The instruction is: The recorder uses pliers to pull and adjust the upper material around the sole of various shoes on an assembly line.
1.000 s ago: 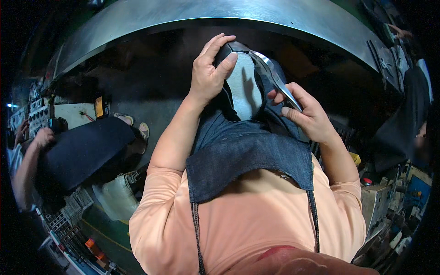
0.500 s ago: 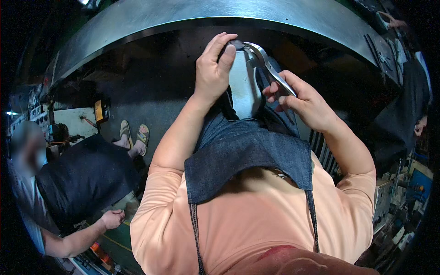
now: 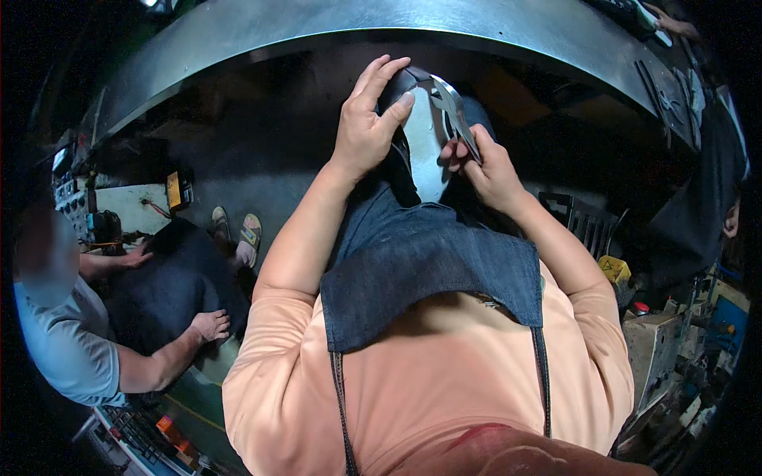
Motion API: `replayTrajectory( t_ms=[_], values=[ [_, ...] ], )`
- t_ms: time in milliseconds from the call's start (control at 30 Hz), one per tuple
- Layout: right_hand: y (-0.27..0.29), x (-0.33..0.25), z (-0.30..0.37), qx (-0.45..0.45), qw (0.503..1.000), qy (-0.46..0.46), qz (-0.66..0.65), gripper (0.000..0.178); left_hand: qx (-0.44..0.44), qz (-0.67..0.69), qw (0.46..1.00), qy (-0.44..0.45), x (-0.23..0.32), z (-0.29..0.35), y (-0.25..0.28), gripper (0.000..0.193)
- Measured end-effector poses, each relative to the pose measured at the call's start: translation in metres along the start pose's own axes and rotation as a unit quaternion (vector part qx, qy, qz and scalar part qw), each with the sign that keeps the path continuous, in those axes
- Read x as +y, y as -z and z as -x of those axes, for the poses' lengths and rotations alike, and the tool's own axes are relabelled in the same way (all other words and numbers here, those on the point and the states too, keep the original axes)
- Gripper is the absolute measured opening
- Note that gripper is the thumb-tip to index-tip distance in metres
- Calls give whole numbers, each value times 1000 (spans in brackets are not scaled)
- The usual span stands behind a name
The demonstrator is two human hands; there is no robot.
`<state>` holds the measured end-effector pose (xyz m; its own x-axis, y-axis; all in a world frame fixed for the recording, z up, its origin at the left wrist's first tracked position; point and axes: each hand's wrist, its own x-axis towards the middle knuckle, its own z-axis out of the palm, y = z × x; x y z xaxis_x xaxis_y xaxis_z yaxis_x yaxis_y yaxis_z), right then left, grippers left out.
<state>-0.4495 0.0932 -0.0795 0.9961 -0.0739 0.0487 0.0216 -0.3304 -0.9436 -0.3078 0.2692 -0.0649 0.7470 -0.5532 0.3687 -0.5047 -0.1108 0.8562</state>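
Note:
A shoe upper on a last, with a pale underside and dark material around its edge, stands sole-side toward me over my lap. My left hand grips its far end, thumb on the pale underside and fingers over the dark edge. Silver metal pincers are in my right hand, the fingers closed round the handles. The jaws of the pincers are at the dark edge on the far right of the shoe. Whether they pinch the material I cannot tell.
A metal bench curves across the far side, with hand tools at its right end. My denim apron covers my lap. On the left sits another person. Boxes and tools crowd the lower right.
My right hand and the pincers have moved inward to the left, closer to the shoe, and the pincers' handles are more upright. The shoe's near end has swung slightly right. The other person has leaned forward.

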Motion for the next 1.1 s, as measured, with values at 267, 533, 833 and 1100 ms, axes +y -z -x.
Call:
replayTrajectory(
  t_ms=[267, 533, 833, 1100],
  values=[
    [42, -62, 5, -112, 988, -104, -2, 32, 22, -27, 999, -35, 9, -1, -4, 44],
    [53, -96, -21, -139, 964, -198, 113, 16, 25, -66, 996, -59, 8, -5, -5, 46],
    [-2, 12, -9, 11, 1000, -2, 8, 10, 21, -45, 998, -40, -3, -8, -5, 39],
    [36, -49, 0, -106, 985, -96, -92, 25, 38, -26, 998, -39, 4, -8, -9, 39]
  ],
)
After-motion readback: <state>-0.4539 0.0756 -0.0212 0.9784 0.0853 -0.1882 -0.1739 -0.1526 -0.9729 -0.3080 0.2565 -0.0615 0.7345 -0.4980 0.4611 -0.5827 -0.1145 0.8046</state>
